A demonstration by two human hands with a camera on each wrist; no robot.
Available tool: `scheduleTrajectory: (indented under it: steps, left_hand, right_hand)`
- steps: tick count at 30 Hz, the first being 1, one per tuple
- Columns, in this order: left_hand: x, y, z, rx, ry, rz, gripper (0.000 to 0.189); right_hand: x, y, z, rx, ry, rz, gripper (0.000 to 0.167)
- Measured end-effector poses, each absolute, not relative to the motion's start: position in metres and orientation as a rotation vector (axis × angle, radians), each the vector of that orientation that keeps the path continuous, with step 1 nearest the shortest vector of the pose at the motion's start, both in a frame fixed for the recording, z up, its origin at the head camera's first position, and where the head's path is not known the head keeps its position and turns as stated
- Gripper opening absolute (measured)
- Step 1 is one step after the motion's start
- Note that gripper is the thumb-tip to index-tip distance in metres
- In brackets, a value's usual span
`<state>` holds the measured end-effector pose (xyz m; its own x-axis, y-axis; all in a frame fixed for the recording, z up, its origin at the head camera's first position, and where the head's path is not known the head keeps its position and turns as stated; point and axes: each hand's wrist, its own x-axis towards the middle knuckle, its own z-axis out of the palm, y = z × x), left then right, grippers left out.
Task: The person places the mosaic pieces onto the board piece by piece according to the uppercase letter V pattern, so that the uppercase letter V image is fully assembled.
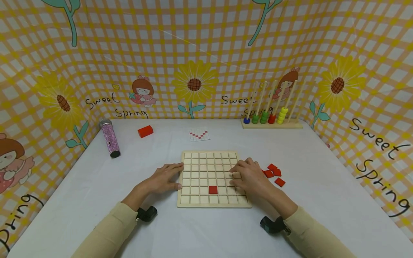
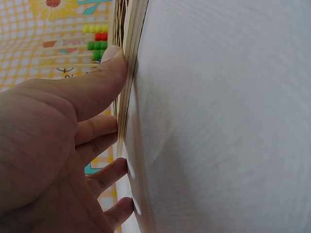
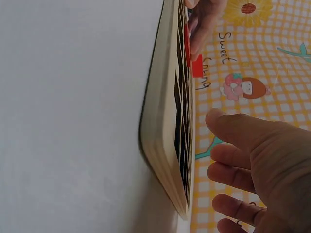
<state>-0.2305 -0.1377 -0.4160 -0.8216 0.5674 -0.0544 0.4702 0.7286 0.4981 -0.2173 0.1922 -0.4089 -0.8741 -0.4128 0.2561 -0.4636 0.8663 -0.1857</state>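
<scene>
A square wooden grid board (image 1: 199,205) lies on the white table. One red square tile (image 1: 213,190) sits in it, in the second row from the near edge and the middle column. My left hand (image 1: 164,179) rests against the board's left edge, thumb and fingers extended; in the left wrist view its thumb (image 2: 109,73) touches the rim. Above the right part of the grid is my right hand (image 1: 250,176), its fingers loosely bent. Nothing shows between those fingers (image 3: 233,167) in the right wrist view. Several loose red tiles (image 1: 280,182) lie just right of that hand, partly hidden by it.
Behind the board lies a white card (image 1: 200,134) with red squares in a V shape. A red block (image 1: 145,131) and a glittery pink microphone (image 1: 111,140) are at the back left. A wooden peg stand with coloured beads (image 1: 274,126) stands at the back right.
</scene>
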Motion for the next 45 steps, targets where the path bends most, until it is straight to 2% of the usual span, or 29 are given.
scheduleTrajectory:
  steps: [45]
  left_hand:
    - [-0.231,-0.137,-0.416,0.807,2.73,0.71,0.072]
  right_hand:
    - [-0.247,0.251,-0.416,0.485,-2.93,0.328,0.043]
